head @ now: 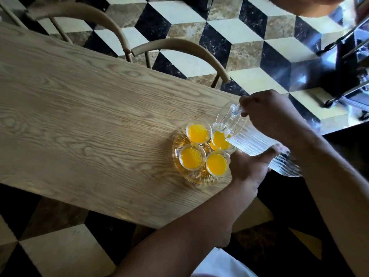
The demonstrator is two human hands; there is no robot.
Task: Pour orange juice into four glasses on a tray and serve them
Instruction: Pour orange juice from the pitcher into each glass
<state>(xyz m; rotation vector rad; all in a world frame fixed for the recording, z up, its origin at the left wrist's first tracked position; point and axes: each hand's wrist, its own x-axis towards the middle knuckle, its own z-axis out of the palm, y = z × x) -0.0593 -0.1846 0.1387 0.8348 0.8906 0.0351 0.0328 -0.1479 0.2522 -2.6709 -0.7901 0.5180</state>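
Observation:
A round clear glass tray [177,144] sits near the right end of the wooden table [79,108]. Several small glasses on it hold orange juice: one at the back left [198,133], one at the front left [192,158], one at the front right [216,164] and one at the back right [219,140]. A ribbed clear glass pitcher [257,142] is tipped steeply over the back right glass and looks almost empty. My right hand [267,114] grips its handle. My left hand [249,166] supports its body from below, thumb on the ribs.
Two curved wooden chair backs [179,47] [83,15] stand along the far side of the table. The floor [229,31] has a black, white and brown cube pattern. A dark metal-framed object [347,62] stands at the right. The table's near edge runs close below the tray.

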